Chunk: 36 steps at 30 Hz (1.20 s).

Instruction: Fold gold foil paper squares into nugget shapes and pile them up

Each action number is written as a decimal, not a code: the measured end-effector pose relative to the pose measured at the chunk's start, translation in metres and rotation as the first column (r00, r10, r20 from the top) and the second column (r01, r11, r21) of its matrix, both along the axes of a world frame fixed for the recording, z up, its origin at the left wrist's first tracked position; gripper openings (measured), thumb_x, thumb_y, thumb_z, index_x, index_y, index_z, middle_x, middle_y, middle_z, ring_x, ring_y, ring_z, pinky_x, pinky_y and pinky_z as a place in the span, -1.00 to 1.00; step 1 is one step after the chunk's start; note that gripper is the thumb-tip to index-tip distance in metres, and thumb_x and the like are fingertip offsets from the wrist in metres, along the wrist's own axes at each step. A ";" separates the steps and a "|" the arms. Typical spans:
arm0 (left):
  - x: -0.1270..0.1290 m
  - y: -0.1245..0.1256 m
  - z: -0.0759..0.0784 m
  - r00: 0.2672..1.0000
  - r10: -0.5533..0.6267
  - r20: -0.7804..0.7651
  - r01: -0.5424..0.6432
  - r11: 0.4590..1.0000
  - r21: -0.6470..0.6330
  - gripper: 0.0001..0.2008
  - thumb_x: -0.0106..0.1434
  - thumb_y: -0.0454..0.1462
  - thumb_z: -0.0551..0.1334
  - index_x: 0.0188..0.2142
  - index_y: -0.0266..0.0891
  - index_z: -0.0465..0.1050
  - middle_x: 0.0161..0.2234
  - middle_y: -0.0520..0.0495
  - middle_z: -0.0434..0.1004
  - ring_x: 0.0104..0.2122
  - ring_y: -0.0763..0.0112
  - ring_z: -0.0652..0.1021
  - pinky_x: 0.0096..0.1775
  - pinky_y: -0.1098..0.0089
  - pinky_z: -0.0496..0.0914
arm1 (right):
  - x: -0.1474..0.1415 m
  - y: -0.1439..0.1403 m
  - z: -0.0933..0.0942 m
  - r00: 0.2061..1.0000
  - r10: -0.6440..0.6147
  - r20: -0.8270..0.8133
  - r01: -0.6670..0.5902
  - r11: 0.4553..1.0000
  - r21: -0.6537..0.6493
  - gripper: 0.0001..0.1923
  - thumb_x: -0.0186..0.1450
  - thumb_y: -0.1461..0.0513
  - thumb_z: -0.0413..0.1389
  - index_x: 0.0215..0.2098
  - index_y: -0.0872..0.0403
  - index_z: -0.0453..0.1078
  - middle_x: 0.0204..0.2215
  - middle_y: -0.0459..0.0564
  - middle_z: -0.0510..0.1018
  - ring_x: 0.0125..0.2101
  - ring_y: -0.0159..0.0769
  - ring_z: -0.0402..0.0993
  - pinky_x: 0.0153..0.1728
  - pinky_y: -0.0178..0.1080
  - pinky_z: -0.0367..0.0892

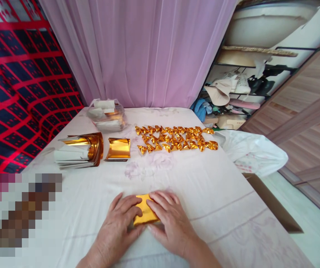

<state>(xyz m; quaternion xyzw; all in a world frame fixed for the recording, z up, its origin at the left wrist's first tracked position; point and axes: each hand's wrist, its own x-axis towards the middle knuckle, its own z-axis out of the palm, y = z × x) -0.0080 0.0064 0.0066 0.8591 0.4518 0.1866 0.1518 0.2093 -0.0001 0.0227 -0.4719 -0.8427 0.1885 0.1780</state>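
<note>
From the head view, the gold sheet [144, 214] lies flat on the counter [204, 193] right under my fingers, caught between both hands. It looks like thin foil-faced paper: very light, slick on the shiny face, and likely to keep any crease I press into it, so it should tear or crumple if I pinch hard. I judge the best hold is at its edges and corners, pressing down rather than lifting, since a sheet this light would slide on the cloth.

My left hand [119, 227] lies palm down on the left part of the sheet, fingers spread slightly and pointing forward and inward, the tips resting on the gold. My right hand [169, 221] mirrors it from the right, fingers laid together over the sheet's far right corner, flat and pressing. Neither hand is closed around the sheet; both are open and bearing down on it, wrists low on the counter.

Beyond my fingertips, well apart, rows of folded pieces [176, 137] lie in a band. To the far left of those, a small stack [118, 149] of gold sheets sits just beside a bigger stack [79, 150] with curling edges, and a plastic bag [106, 115] lies behind them. A white bag [252, 152] hangs off the counter's right edge.
</note>
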 end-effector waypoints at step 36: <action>0.008 0.002 0.008 0.998 0.015 0.059 -0.016 1.000 0.010 -0.84 0.10 -0.24 0.35 -0.32 -0.16 0.41 -0.05 -0.09 0.51 0.00 0.21 0.48 0.19 -0.01 0.09 | 0.006 0.005 -0.011 0.995 0.056 -0.080 -0.043 0.987 0.154 -0.89 0.23 0.29 0.19 -0.28 0.02 0.36 0.06 0.03 0.46 0.12 -0.14 0.28 0.08 -0.01 0.15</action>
